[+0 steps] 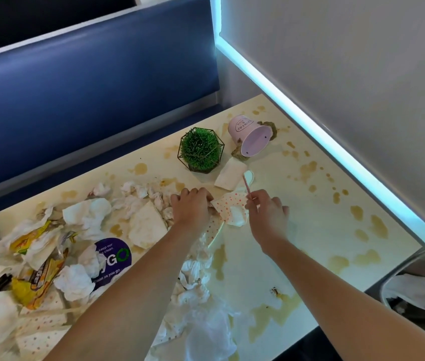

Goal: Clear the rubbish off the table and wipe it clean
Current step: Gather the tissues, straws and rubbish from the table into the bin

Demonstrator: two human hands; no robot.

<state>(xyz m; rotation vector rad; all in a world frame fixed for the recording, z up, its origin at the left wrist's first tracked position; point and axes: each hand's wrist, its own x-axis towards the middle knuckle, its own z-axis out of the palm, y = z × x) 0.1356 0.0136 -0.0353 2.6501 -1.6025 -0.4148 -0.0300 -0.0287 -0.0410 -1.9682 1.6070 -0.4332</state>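
Rubbish covers the left half of the cream table: crumpled white tissues, yellow wrappers and dotted paper. My left hand grips the left edge of a crumpled red-dotted napkin. My right hand pinches a thin pink stick at the napkin's right edge. Brown spill stains spread over the table's right and near parts.
A fake grass plant in a wire frame stands at the back, beside a tipped pink pot. A folded napkin lies near them. A metal bin with paper sits at the right edge. A blue bench runs behind.
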